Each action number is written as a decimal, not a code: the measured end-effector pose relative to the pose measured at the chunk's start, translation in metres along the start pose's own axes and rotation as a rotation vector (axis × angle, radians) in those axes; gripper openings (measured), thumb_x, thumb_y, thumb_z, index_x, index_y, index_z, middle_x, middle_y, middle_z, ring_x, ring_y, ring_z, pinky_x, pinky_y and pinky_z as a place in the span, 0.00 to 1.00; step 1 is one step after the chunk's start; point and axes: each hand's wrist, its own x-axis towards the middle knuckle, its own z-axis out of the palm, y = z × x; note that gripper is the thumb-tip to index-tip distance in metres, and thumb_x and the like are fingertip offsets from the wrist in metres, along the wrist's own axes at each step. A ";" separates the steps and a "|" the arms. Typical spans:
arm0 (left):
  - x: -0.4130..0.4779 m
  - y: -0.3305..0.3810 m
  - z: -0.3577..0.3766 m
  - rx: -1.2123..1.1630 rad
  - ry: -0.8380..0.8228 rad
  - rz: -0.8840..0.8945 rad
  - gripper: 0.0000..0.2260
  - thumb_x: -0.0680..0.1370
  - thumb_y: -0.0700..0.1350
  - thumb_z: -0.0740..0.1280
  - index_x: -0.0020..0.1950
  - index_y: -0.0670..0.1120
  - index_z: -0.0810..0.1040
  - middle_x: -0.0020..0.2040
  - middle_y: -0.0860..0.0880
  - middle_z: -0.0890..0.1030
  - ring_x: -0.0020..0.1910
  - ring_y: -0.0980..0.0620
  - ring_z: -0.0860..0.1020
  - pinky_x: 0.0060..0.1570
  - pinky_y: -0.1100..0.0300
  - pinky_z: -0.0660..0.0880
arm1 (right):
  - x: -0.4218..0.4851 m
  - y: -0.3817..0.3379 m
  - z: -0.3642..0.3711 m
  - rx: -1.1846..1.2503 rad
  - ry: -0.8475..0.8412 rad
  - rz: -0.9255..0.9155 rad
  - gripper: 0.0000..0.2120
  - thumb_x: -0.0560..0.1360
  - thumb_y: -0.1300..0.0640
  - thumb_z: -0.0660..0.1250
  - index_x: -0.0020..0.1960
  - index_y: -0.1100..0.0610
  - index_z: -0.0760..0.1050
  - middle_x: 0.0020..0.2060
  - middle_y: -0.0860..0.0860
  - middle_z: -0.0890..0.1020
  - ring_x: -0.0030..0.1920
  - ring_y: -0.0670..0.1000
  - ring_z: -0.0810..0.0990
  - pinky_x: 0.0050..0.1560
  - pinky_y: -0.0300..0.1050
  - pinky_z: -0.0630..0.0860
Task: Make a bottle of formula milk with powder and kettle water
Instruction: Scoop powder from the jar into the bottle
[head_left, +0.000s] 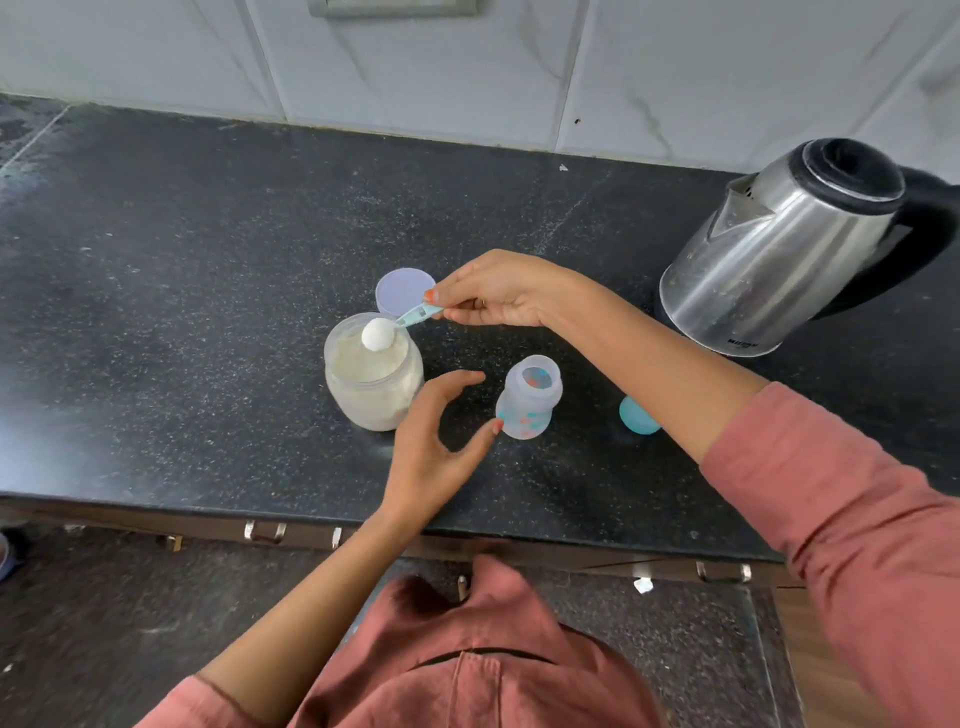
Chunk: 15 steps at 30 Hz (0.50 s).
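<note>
On the dark worktop (208, 260), the right hand (498, 291) pinches a scoop (410, 317) heaped with powder over the open jar (371, 374). The left hand (431, 441), fingers spread, holds nothing; the bottle (527, 397) stands at its three o'clock, the kettle (779, 249) at two o'clock.

I log: counter (208, 260) black, speckled white. Wall tiles (467, 67) pale grey, veined. Kettle (769, 260) silver steel, black lid and handle. Jar (371, 384) clear, powder cream. Scoop (415, 316) light blue. Lid (402, 290) lilac. Bottle (527, 402) translucent, blue-orange print. Cap (635, 415) turquoise. Sleeve (831, 493) dusty pink.
</note>
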 end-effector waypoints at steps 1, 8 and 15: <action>0.003 -0.002 0.007 -0.010 -0.044 -0.050 0.21 0.70 0.53 0.69 0.61 0.51 0.72 0.59 0.53 0.76 0.60 0.59 0.73 0.62 0.66 0.68 | 0.001 -0.001 -0.002 0.005 -0.005 -0.003 0.09 0.73 0.66 0.67 0.53 0.68 0.76 0.35 0.54 0.79 0.29 0.42 0.77 0.32 0.29 0.77; 0.018 -0.013 0.041 -0.003 -0.171 -0.245 0.37 0.65 0.53 0.76 0.70 0.50 0.65 0.68 0.54 0.70 0.67 0.59 0.67 0.67 0.64 0.62 | 0.006 -0.002 -0.006 -0.008 -0.062 -0.008 0.10 0.73 0.66 0.67 0.53 0.69 0.76 0.36 0.54 0.80 0.25 0.41 0.78 0.31 0.29 0.76; 0.022 -0.006 0.049 -0.035 -0.162 -0.253 0.26 0.65 0.49 0.76 0.57 0.63 0.68 0.56 0.64 0.75 0.58 0.65 0.73 0.59 0.68 0.68 | 0.011 0.000 -0.006 -0.023 -0.066 -0.004 0.15 0.72 0.67 0.68 0.58 0.70 0.74 0.33 0.53 0.80 0.24 0.41 0.78 0.31 0.29 0.76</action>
